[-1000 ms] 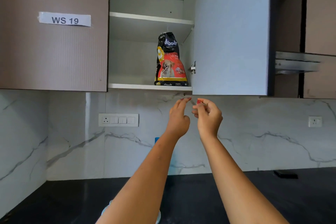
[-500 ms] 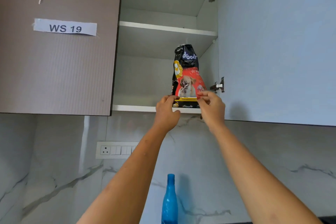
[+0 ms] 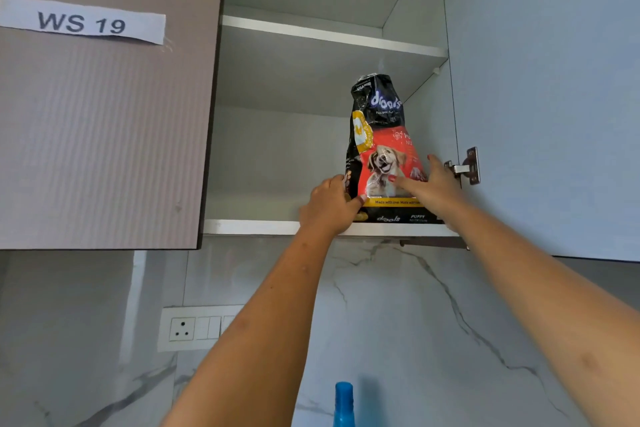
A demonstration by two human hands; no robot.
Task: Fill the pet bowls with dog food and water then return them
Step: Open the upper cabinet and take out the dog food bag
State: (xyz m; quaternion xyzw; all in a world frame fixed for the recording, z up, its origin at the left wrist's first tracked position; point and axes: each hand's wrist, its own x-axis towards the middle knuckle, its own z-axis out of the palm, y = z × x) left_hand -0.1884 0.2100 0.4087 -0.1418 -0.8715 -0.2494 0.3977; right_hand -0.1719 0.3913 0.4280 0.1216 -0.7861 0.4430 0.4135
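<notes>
A black and red dog food bag [image 3: 381,135] with a dog's picture stands upright on the lower shelf [image 3: 256,227] of an open wall cabinet, near its right side. My left hand [image 3: 330,204] grips the bag's lower left edge. My right hand [image 3: 431,189] is pressed around its lower right side, thumb across the front. Both arms reach up from below. No pet bowl shows in this view.
The open cabinet door [image 3: 547,97] hangs to the right, its hinge [image 3: 467,166] beside my right hand. A closed door labelled WS 19 [image 3: 100,114] is at left. The top of a blue bottle [image 3: 344,404] and a wall socket [image 3: 194,328] sit below.
Both hands rose from under the cabinet to the shelf and closed around the bag's lower part. The view tilted up and moved closer to the cabinet.
</notes>
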